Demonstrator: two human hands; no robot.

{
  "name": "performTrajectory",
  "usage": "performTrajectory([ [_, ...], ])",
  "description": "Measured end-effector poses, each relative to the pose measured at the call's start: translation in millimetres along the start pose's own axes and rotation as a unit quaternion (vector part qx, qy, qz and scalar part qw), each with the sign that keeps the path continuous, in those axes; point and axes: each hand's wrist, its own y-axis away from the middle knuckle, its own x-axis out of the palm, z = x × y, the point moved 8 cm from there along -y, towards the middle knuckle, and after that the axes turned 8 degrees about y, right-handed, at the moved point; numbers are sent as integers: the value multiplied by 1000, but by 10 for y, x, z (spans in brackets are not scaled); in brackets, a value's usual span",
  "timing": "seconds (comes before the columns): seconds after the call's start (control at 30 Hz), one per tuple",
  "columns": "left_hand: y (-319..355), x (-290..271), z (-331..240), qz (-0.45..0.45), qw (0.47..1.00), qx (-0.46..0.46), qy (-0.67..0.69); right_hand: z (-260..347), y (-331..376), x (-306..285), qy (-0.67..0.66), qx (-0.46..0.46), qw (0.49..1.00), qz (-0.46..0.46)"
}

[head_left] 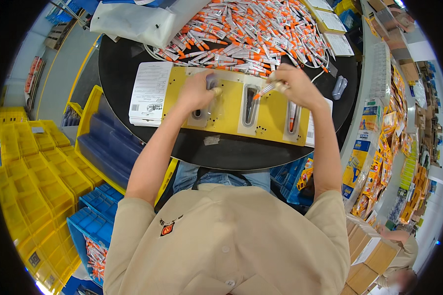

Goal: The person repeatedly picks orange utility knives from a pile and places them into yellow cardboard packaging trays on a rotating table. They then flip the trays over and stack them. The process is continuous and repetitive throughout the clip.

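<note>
A yellow fixture board (221, 124) lies across the table in front of me, with clear plastic blisters set in its slots. My left hand (197, 92) is closed at the left slot, pinching a clear plastic blister (213, 104) that is smeared by motion. Between the fingers of my right hand (296, 84) is a small white tube (267, 90) with an orange cap, tilted down toward the middle blister (249, 109). Something dark shows in that middle blister. An orange-capped tube (292, 118) rests inside the right blister. Light-coloured covers show on some fingertips.
A large heap of orange-capped tubes (251, 34) covers the far side of the round black table (202, 147). Printed cards (145, 93) are stacked at the board's left, more cards (337, 44) at back right. Yellow bins (44, 167) and blue crates (91, 221) stand to the left.
</note>
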Motion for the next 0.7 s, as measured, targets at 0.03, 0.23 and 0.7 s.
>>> performTrajectory([
  [0.03,-35,-16,-2,6,999,1,-33,50,-42,137,0,18,1000,21],
  [0.23,-101,-90,102,44,973,-86,-208,112,-8,643,-6,70,997,-10],
  [0.7,8,-401,169,47,957,-120,-260,-1390,2250,65,247,475,796,-281],
])
